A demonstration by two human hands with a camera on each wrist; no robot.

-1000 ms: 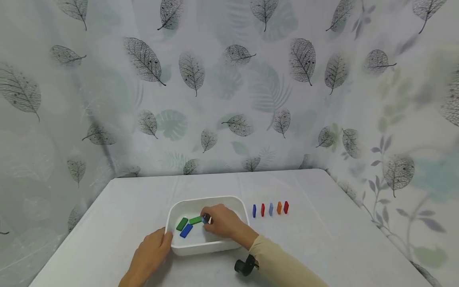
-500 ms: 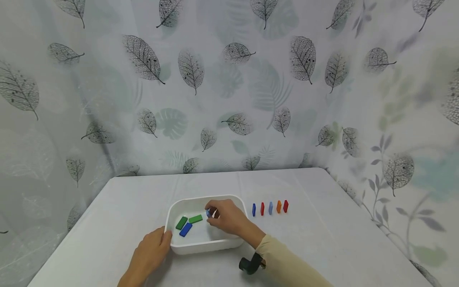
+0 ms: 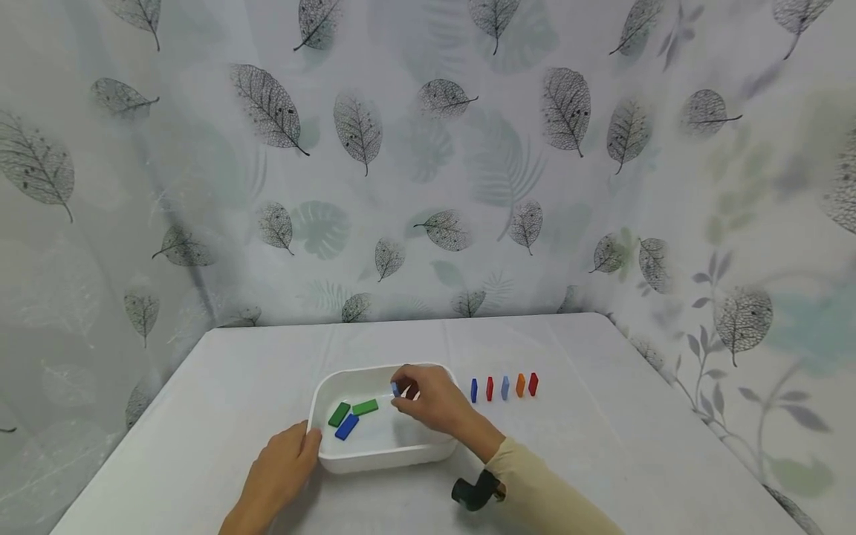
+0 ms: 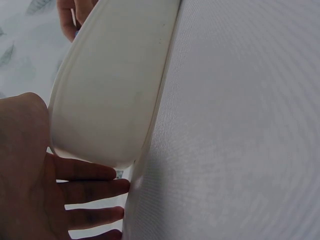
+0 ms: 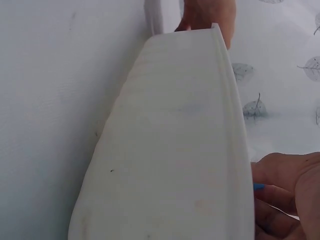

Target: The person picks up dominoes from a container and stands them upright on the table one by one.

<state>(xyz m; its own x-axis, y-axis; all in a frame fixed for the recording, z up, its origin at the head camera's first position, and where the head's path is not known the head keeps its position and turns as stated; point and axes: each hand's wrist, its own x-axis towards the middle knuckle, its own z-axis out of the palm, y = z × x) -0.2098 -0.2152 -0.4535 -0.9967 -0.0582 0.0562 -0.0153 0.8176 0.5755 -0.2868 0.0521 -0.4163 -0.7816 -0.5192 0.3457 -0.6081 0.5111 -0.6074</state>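
A small light blue block (image 3: 395,389) is pinched between the thumb and fingers of my right hand (image 3: 428,397), over the right part of a white plastic bin (image 3: 374,461). In the right wrist view only a blue sliver of the block (image 5: 258,186) shows beside the bin's rim. My left hand (image 3: 281,464) rests against the bin's left end. Its straight fingers (image 4: 92,191) lie along the outer wall, the thumb at the rim. Inside the bin lie a dark green block (image 3: 339,414), a lighter green block (image 3: 365,407) and a dark blue block (image 3: 347,427).
Right of the bin, on the white table (image 3: 602,446), several blocks stand upright in a row: dark blue (image 3: 474,391), red (image 3: 490,388), light blue (image 3: 504,388), orange (image 3: 520,385) and red (image 3: 533,384). A leaf-patterned curtain (image 3: 414,178) rises behind.
My right hand has lifted the light blue block off the bin's floor, moving up and slightly right. My left hand stays at the bin's end; the row is unchanged.
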